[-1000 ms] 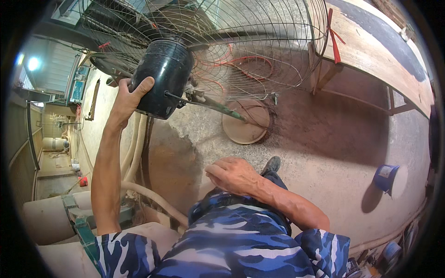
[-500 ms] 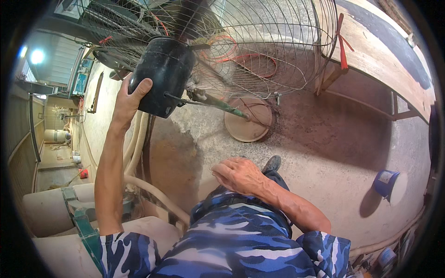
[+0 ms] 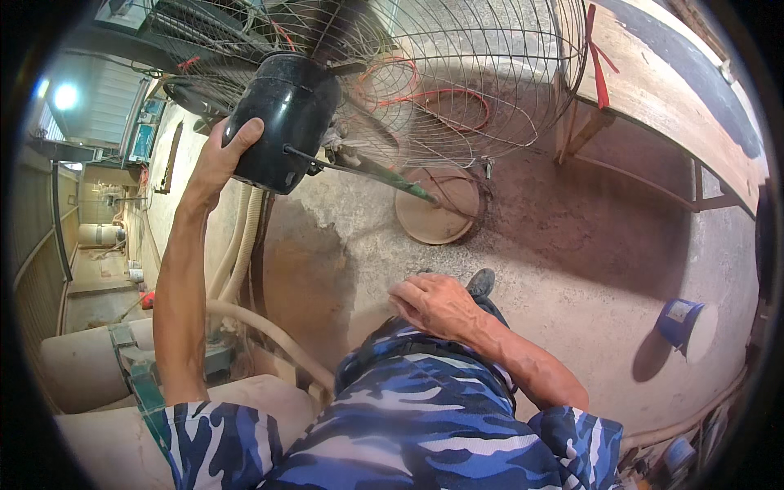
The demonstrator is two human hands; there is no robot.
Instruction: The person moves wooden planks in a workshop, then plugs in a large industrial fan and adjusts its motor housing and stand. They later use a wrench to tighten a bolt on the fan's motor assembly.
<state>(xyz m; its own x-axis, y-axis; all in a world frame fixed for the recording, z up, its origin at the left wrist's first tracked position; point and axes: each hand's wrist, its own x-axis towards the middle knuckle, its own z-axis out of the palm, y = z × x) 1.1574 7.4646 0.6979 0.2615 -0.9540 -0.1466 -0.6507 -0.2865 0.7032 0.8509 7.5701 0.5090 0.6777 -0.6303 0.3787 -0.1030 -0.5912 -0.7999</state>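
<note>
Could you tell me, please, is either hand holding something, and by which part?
The left hand grips the fan by the left side of its black motor housing. The right hand shows nothing held, though its palm is hidden.

Wooden tabletop (image 3: 645, 102) at upper right, its surface bearing a dark patch. Blue bucket (image 3: 679, 321) with pale label on the concrete floor (image 3: 563, 327) at right. Orange hose (image 3: 487, 104) looped on the floor. Beige hose (image 3: 273, 329) curves beside pale cylinders (image 3: 86, 369) at lower left. Lamp (image 3: 65, 95) lit, upper left.
</note>
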